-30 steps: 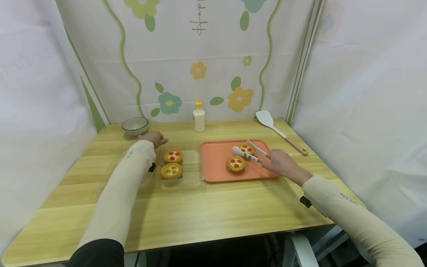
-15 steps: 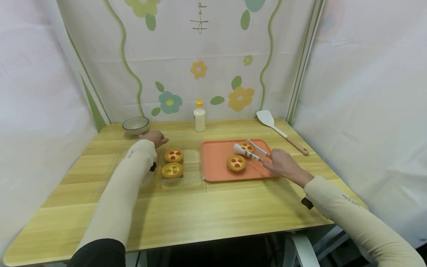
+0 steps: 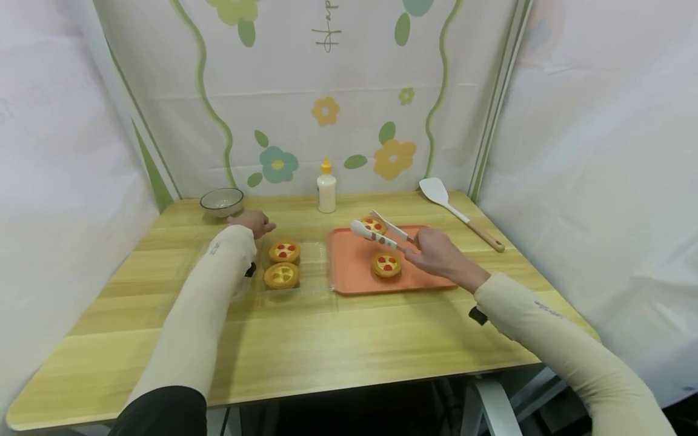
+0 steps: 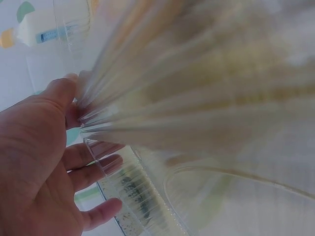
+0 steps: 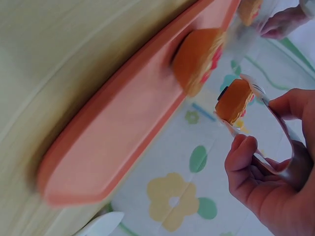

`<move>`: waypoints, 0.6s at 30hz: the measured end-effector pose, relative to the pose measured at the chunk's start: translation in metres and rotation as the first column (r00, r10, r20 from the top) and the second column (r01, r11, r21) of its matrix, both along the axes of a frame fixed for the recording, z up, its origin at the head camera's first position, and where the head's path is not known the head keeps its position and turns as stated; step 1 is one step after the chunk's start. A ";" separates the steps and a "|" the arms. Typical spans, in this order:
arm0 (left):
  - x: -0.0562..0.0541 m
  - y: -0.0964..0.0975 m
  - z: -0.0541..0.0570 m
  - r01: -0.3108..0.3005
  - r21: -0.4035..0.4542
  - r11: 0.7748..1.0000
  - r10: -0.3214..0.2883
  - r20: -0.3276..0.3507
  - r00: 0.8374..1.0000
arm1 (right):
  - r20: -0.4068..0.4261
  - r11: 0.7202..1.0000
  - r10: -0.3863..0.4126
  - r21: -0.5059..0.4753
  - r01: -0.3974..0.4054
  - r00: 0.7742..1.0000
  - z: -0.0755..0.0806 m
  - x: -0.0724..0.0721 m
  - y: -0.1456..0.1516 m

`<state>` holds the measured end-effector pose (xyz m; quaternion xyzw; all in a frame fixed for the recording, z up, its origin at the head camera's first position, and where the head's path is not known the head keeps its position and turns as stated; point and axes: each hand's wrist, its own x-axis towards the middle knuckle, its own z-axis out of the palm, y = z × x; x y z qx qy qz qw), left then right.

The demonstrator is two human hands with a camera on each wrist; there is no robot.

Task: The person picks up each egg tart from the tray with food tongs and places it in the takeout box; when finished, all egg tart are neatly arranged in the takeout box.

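My right hand (image 3: 436, 251) holds white-tipped tongs (image 3: 388, 241), which clamp a small pizza-like tart (image 5: 234, 101) with red toppings. In the right wrist view this tart hangs clear of the coral tray (image 5: 123, 128). A second tart (image 3: 386, 265) with red toppings sits on the tray. My left hand (image 4: 39, 157) pinches the ridged clear plastic lid (image 4: 197, 98) between thumb and index finger, the other fingers spread beneath. Inside the clear plastic box (image 3: 315, 266) lie a red-topped tart (image 3: 284, 251) and a plain yellow one (image 3: 282, 276).
A glass bowl (image 3: 222, 202) stands at the back left, behind my left hand. The bottle (image 3: 326, 194) with a yellow nozzle is upright at the back middle. A white spatula (image 3: 458, 215) with a wooden handle lies right of the tray.
My right hand has lifted the tongs with the tart off the tray and moved left and up. The left hand stays in place.
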<state>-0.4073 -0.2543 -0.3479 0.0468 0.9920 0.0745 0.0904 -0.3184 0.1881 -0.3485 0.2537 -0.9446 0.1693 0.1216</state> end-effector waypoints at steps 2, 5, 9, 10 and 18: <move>0.002 0.001 0.000 -0.004 0.002 1.000 0.004 -0.009 1.000 | -0.028 1.000 0.020 0.018 -0.019 0.999 0.003 0.002 -0.014; 0.003 0.001 -0.001 -0.003 0.004 1.000 0.003 -0.012 1.000 | -0.012 0.998 0.048 0.036 -0.047 0.999 0.005 0.003 -0.036; 0.003 -0.001 -0.002 0.002 0.009 1.000 -0.002 0.002 1.000 | 0.063 0.996 0.077 0.041 -0.080 0.995 0.008 0.003 -0.064; 0.003 -0.001 -0.002 0.002 0.008 1.000 -0.002 0.002 1.000 | 0.073 0.995 0.086 0.044 -0.089 0.994 0.008 0.002 -0.071; -0.002 0.000 -0.003 -0.004 0.009 1.000 0.004 -0.002 1.000 | 0.099 0.984 0.135 0.107 -0.145 0.986 0.009 -0.005 -0.106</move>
